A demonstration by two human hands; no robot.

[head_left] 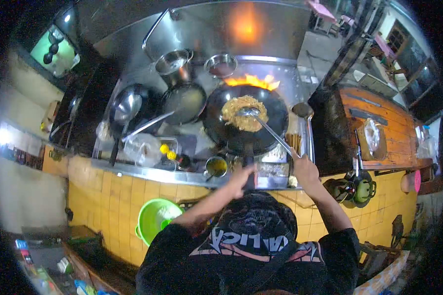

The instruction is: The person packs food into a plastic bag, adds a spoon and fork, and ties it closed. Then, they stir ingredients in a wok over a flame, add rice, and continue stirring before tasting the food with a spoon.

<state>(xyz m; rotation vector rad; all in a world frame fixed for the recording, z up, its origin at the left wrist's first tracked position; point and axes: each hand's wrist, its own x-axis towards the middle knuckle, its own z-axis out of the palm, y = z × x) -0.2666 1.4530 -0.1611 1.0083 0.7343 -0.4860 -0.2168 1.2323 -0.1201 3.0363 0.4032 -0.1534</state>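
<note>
A black wok sits on the stove with noodle-like food in it, and flames rise behind its far rim. My right hand is closed round the handle of a metal ladle, whose bowl rests on the food. At the wok's near side, my left hand is by the wok's handle; its fingers are blurred, and whether they grip the handle is unclear.
Left of the wok are a pan, a dark wok and a metal pot. A cup of yellow liquid stands near the counter edge. A green bucket is below left. A wooden table stands right.
</note>
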